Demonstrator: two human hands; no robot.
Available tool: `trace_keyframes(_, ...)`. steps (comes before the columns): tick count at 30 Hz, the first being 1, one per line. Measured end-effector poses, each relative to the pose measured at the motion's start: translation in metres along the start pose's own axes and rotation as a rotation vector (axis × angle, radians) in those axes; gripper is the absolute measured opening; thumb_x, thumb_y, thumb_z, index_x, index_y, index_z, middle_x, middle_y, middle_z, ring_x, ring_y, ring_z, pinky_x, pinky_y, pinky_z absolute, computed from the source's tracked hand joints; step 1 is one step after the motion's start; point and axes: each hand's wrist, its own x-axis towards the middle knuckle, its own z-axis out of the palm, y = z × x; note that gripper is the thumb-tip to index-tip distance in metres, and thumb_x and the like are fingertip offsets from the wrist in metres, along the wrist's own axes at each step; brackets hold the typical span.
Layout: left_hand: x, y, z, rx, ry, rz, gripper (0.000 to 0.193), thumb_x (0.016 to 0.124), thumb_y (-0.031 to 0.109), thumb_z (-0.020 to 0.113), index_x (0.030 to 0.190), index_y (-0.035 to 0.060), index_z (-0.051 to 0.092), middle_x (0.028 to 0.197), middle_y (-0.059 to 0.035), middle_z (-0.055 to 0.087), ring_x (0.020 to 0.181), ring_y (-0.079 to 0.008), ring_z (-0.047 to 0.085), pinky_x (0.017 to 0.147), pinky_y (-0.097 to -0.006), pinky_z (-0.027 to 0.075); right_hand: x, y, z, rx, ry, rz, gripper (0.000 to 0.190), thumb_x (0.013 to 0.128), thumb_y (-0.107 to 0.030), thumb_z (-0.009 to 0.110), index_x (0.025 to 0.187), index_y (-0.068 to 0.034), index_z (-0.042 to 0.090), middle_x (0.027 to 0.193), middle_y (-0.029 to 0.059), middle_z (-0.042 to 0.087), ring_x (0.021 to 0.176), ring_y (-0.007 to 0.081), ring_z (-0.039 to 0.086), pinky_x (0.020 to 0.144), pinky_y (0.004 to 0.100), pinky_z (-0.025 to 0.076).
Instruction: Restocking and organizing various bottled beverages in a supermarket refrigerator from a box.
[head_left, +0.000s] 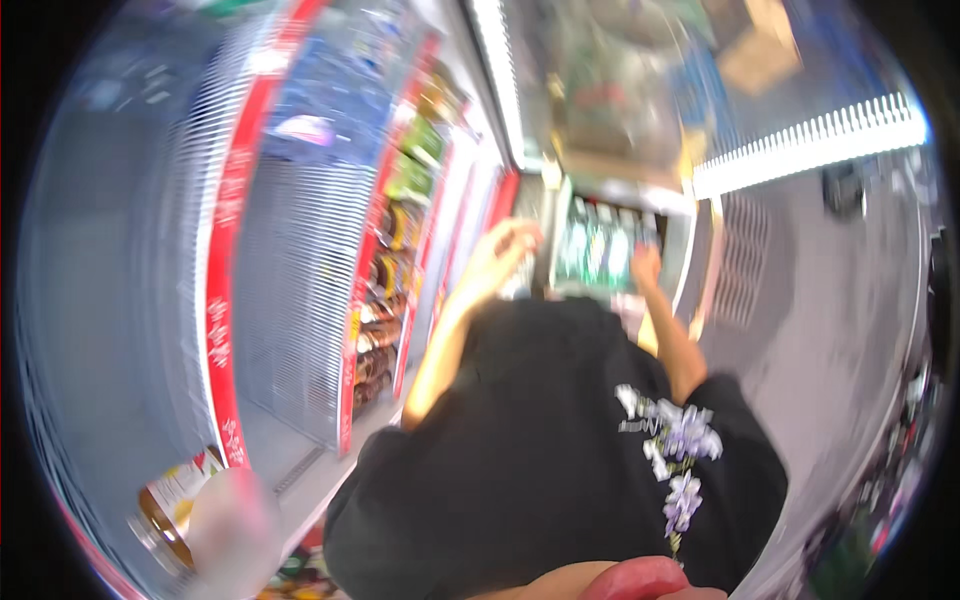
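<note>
My left hand (504, 249) is raised beside the refrigerated shelves, fingers loosely curled and apart, with nothing visible in it. Further right, my right hand (646, 265) is at the right side of an open-topped box or crate of clear and greenish bottles (598, 244). Blur hides whether its fingers hold a bottle. Both forearms reach forward from a black shirt (555, 435) with a floral print. Bottles with brown contents (382, 330) lie in a row on the shelf left of my left arm. Green-labelled packages or bottles (416, 161) sit further along.
Red shelf-edge strips (229, 225) border ribbed shelves (300, 285) on the left. Blue-tinted bottles (334, 90) occupy one shelf. An amber bottle (176, 502) stands lower left, beside a blurred pale pink object (234, 525). Bright light strips (810, 142) cross the upper view; grey floor (817, 300) lies right.
</note>
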Motion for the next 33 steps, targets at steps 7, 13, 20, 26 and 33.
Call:
trace_keyframes(7, 0.003, 0.144, -0.001, 0.346, 0.451, 0.520, 0.030, 0.091, 0.003, 0.066, 0.121, 0.0024, 0.065, 0.105, -0.0106, 0.073, 0.097, -0.0216, 0.072, 0.089, -0.0352, 0.056, -0.019, -0.310, -0.079, 0.593, -0.186, -0.715, 0.023, 0.093, 0.004, 0.064, 0.115, -0.002, 0.069, 0.106, 0.0067, 0.074, 0.096, 0.0142, 0.071, 0.086, 0.0279, 0.056)
trace_keyframes(13, 0.026, 0.320, -0.027, 1.011, 1.176, 1.167, 0.042, 0.084, 0.010, 0.072, 0.124, 0.0050, 0.063, 0.136, -0.0257, 0.052, 0.128, -0.0453, 0.048, 0.107, -0.0512, 0.043, -0.069, -0.612, -0.185, 0.757, -0.050, -1.447, 0.029, 0.090, 0.001, 0.068, 0.119, -0.002, 0.065, 0.110, 0.0114, 0.071, 0.094, 0.0176, 0.071, 0.081, 0.0300, 0.055)
trace_keyframes(20, 0.101, 0.402, -0.081, 1.101, 1.438, 0.957, 0.058, 0.085, 0.020, 0.067, 0.143, 0.0196, 0.063, 0.160, -0.0400, 0.024, 0.154, -0.0544, 0.014, 0.124, -0.0628, 0.014, -0.046, -0.802, -0.184, 0.655, 0.073, -1.557, 0.077, 0.084, -0.022, 0.080, 0.149, -0.002, 0.043, 0.123, 0.0277, 0.068, 0.112, 0.0403, 0.069, 0.098, 0.0452, 0.054)
trace_keyframes(26, 0.116, 0.397, -0.094, 1.295, 1.393, 0.859, 0.062, 0.079, 0.014, 0.074, 0.138, 0.0287, 0.065, 0.164, -0.0249, 0.026, 0.151, -0.0552, 0.023, 0.123, -0.0648, 0.021, -0.003, -0.823, -0.172, 0.369, -0.007, -1.503, 0.089, 0.085, -0.027, 0.080, 0.152, 0.002, 0.030, 0.117, 0.0306, 0.071, 0.111, 0.0405, 0.071, 0.094, 0.0424, 0.056)
trace_keyframes(33, 0.091, 0.360, -0.063, 1.126, 1.331, 1.049, 0.055, 0.073, -0.006, 0.073, 0.122, 0.0194, 0.074, 0.151, -0.0213, 0.036, 0.132, -0.0490, 0.044, 0.107, -0.0553, 0.050, -0.038, -0.759, -0.180, 0.808, -0.103, -1.695, 0.071, 0.082, -0.016, 0.087, 0.137, 0.001, 0.045, 0.121, 0.0182, 0.069, 0.107, 0.0255, 0.072, 0.089, 0.0370, 0.061)
